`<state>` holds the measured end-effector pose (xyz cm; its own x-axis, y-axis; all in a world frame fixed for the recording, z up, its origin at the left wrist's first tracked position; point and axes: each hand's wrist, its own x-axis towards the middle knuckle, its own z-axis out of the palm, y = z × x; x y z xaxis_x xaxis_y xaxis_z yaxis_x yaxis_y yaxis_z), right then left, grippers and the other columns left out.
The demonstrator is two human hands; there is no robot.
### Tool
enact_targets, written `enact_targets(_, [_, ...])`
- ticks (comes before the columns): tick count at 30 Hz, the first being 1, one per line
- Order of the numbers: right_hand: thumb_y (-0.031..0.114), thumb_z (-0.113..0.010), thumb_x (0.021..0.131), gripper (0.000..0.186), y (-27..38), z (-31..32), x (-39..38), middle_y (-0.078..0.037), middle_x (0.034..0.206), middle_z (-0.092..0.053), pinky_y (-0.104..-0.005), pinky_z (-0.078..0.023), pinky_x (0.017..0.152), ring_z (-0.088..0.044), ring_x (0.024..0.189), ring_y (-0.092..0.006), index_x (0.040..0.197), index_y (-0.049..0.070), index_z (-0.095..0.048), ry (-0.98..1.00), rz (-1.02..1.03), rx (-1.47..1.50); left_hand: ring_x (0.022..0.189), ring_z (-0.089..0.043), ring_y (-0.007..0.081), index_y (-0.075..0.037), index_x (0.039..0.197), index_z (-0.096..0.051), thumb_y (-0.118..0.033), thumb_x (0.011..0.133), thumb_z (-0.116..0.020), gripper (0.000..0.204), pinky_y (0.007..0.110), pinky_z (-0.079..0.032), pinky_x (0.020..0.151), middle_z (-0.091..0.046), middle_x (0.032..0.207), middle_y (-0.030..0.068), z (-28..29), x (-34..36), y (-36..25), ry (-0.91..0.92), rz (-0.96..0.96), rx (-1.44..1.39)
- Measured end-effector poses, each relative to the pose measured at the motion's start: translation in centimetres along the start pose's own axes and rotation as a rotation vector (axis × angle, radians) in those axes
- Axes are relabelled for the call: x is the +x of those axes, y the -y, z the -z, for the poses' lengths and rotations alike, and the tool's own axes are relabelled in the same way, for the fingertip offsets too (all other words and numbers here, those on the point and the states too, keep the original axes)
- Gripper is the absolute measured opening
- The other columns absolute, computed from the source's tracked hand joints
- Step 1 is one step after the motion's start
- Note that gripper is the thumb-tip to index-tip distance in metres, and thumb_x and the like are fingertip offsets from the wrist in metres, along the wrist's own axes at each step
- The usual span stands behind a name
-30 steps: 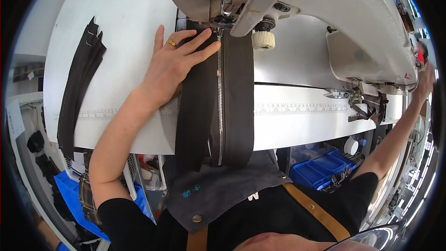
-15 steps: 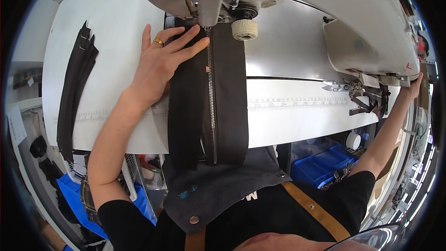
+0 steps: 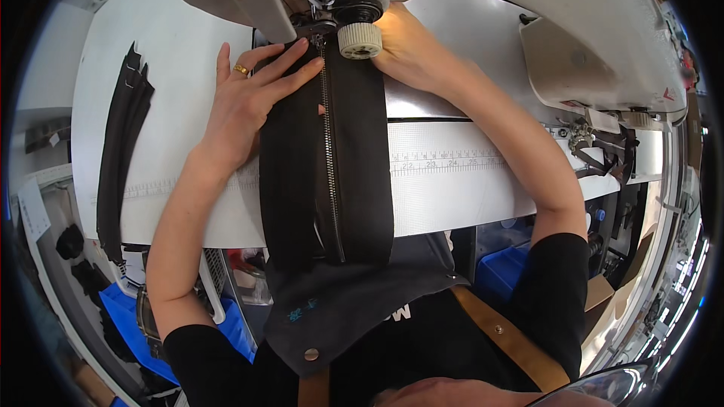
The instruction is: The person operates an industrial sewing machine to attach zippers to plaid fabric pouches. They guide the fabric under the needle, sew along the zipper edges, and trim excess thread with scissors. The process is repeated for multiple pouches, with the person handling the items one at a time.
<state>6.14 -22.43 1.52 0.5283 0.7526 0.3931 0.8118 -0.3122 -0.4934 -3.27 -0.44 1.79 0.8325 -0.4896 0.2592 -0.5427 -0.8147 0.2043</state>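
Dark brown fabric with a metal-toothed zipper (image 3: 329,151) running down its middle lies under the head of a sewing machine (image 3: 498,0). One end of the fabric (image 3: 363,181) hangs over the table's near edge onto my apron. My left hand (image 3: 245,109), with a gold ring, rests on the fabric left of the zipper, fingers stretched out and tips close to the presser foot (image 3: 317,30). Beyond the cream knob (image 3: 360,41), my right hand (image 3: 411,53) is at the fabric's right edge under the machine's lamp light. The knob and machine head hide its fingers.
Folded dark strips (image 3: 124,143) lie on the white table's left side. A printed ruler scale (image 3: 445,162) crosses the tabletop. Small dark scraps (image 3: 615,154) sit by the machine's right end. Blue bins (image 3: 501,267) stand below the table edge.
My right hand has come from the machine's right end to beside the knob, near the needle. Fabric, left hand and machine head appear slightly further left in the picture.
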Motion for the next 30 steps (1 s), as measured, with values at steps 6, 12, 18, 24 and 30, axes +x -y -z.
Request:
enact_targets(6, [0.02,-0.059,0.082,0.018,-2.5,-2.5,0.8,-0.013,0.066,-0.062,-0.0361,-0.051,0.059,-0.063,0.061,-0.0275,0.075,0.005,-0.065,-0.239,0.138,-0.28,0.116,-0.048,0.0261,-0.025,0.125,-0.057,-0.002,0.073,-0.06,0.056,0.062,-0.014,0.105,-0.053,0.131,-0.0001,-0.2,0.2,0.2,-0.016,-0.027,-0.031])
enact_targets(12, [0.015,-0.063,0.078,0.011,-0.3,-1.0,-1.3,-0.009,0.072,-0.058,-0.0373,-0.048,0.059,-0.059,0.069,-0.026,0.08,0.006,-0.058,-0.226,-0.014,-0.359,0.117,-0.048,0.0263,-0.025,0.126,-0.055,0.007,0.071,-0.054,0.064,0.063,-0.015,0.106,-0.051,0.132,-0.001,-0.5,-0.4,0.4,-0.03,-0.009,-0.025])
enact_targets(18, [0.015,-0.061,0.081,0.016,2.8,-0.5,-1.4,-0.013,0.077,-0.061,-0.0356,-0.046,0.061,-0.059,0.069,-0.027,0.088,0.0,-0.061,-0.27,-0.426,0.185,0.118,-0.047,0.0265,-0.024,0.127,-0.054,0.01,0.068,-0.055,0.068,0.063,-0.016,0.106,-0.051,0.133,-0.0005,-0.5,-0.2,0.3,-0.047,-0.03,-0.006])
enact_targets(24, [0.012,-0.062,0.079,0.014,2.4,-0.9,-1.4,-0.013,0.08,-0.062,-0.0368,-0.046,0.063,-0.059,0.07,-0.0288,0.087,0.001,-0.062,-0.281,-0.432,0.14,0.118,-0.048,0.0243,-0.024,0.122,-0.06,-0.029,0.074,-0.07,0.049,0.058,-0.015,0.107,-0.054,0.13,-0.0001,-0.8,-0.3,0.6,-0.074,-0.037,0.033])
enact_targets(30, [0.02,-0.061,0.089,0.022,1.4,-1.6,-1.1,-0.008,0.077,-0.067,-0.0286,-0.048,0.061,-0.062,0.066,-0.0174,0.1,0.002,-0.065,-0.138,-0.247,-0.061,0.119,-0.047,0.0268,-0.023,0.125,-0.055,0.014,0.065,-0.054,0.071,0.063,-0.016,0.106,-0.051,0.133,0.0022,-0.7,-0.5,0.5,-0.046,-0.033,-0.003])
